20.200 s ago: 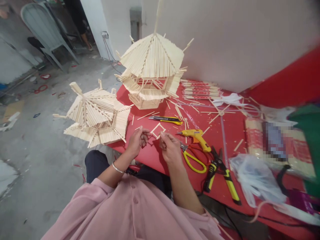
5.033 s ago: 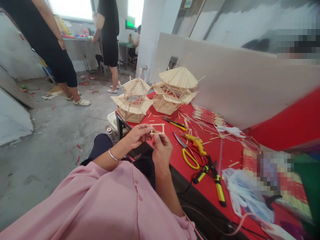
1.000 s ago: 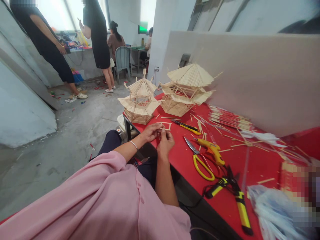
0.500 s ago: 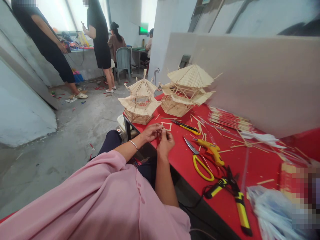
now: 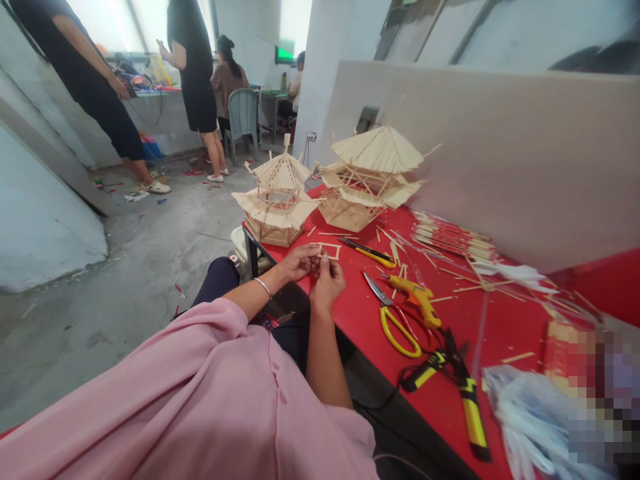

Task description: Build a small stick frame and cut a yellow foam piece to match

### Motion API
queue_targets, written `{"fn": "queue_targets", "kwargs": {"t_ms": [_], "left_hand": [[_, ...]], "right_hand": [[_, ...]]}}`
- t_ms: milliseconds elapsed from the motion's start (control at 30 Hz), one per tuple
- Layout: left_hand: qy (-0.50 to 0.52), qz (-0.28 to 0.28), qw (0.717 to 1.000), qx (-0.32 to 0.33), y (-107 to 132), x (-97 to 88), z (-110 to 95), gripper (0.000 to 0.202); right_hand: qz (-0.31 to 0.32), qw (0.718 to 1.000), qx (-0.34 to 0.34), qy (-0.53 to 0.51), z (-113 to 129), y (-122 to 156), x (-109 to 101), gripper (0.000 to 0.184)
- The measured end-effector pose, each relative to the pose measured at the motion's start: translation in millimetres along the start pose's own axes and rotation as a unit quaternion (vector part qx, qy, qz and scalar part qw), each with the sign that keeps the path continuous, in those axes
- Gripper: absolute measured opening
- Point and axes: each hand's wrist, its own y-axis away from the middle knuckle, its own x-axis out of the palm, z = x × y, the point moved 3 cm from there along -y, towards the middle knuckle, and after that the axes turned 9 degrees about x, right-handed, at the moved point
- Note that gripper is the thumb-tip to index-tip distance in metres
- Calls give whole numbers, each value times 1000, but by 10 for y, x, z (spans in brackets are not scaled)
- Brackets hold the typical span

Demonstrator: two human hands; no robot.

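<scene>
Over the near edge of the red table, my two hands are close together at a small rectangular frame of thin wooden sticks (image 5: 331, 247). My left hand (image 5: 300, 262), with a bracelet at the wrist, pinches the frame's left end between its fingertips. Thumb raised, my right hand (image 5: 327, 283) grips its lower edge from the near side. Part of the frame is hidden behind the fingers. Just beyond stand a smaller stick pavilion model (image 5: 278, 200) and a larger one (image 5: 373, 177). A yellow-and-black utility knife (image 5: 369, 253) lies right of the frame.
Scissors (image 5: 393, 320), a yellow glue gun (image 5: 417, 299) and yellow-black pruning shears (image 5: 457, 380) lie to the right on the table (image 5: 400, 373). Beyond are bundled sticks (image 5: 453, 237) and a plastic bag (image 5: 530, 420). Several people are across the room, near a chair (image 5: 243, 120).
The view has shifted slightly, so everything sits a little further left. Both hands keep their hold on the stick frame, with hardly any movement.
</scene>
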Motion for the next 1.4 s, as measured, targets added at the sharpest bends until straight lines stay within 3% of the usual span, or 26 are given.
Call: {"fn": "queue_targets", "kwargs": {"t_ms": [967, 1400], "left_hand": [[-24, -13, 1000, 6, 34, 37, -40, 20], [-24, -28, 999, -1, 52, 52, -83, 8]], "right_hand": [[4, 1000, 5, -25, -115, -42, -7, 34], [4, 1000, 11, -2, -52, 6, 31, 36]]}}
